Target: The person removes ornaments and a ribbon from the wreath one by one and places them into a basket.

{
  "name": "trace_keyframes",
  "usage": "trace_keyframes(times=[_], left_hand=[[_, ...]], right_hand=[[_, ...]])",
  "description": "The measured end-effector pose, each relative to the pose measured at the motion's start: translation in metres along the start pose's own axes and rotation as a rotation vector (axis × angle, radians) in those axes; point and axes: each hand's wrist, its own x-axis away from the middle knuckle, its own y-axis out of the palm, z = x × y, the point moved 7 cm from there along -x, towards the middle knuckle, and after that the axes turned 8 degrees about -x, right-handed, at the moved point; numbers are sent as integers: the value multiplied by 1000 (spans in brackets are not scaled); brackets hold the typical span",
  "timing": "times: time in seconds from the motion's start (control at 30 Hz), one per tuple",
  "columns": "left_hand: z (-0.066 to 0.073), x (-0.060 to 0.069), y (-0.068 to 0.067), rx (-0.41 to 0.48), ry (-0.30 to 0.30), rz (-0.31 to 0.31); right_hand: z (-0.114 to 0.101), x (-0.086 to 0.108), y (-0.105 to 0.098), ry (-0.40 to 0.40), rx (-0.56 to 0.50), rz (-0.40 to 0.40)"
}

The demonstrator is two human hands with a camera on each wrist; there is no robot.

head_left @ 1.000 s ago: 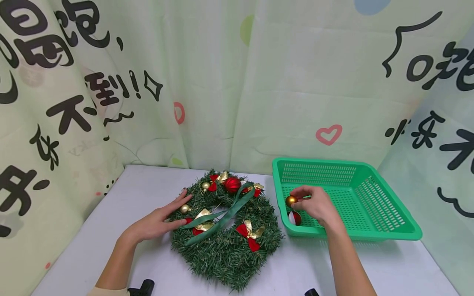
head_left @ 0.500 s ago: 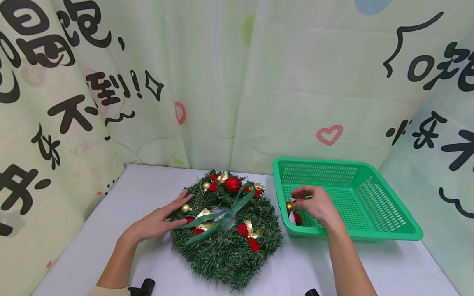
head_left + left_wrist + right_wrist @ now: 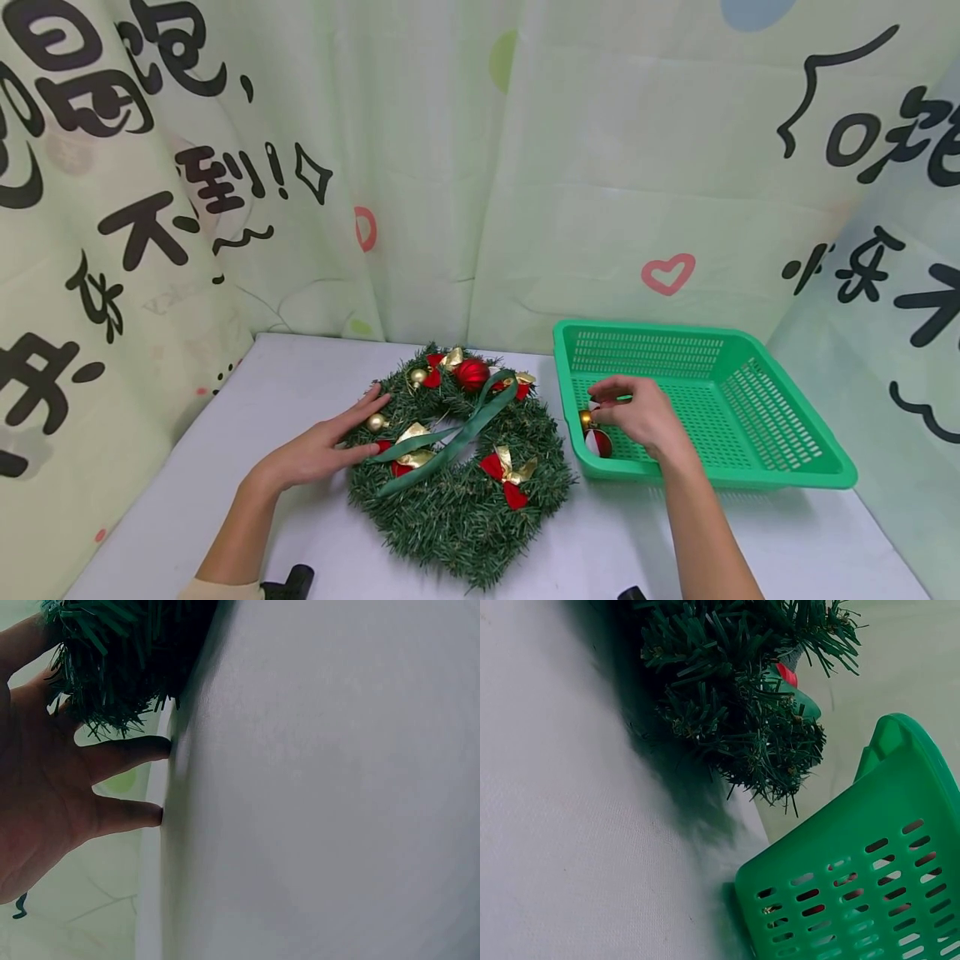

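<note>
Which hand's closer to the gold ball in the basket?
Right. The right hand reaches into the basket, fingertips beside the gold ball; the left hand is away at the wreath's left side.

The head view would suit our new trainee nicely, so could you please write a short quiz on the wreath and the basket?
1. Which hand reaches into the green basket beside the wreath?
2. True or false: the left hand touches the wreath.
3. What colour is the long ribbon lying across the wreath: A) gold, B) green, C) white?

Key: 1. The right hand. 2. True. 3. B.
</note>
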Motion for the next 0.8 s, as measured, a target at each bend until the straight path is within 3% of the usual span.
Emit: trace_keyframes(times=[0.4, 0.8], left_hand=[[-1, 2, -2, 1, -6, -2], [-4, 0, 0, 17, -2, -4]], right_hand=[[-8, 2, 2, -23, 3, 38], [-30, 10, -4, -108, -3, 113]])
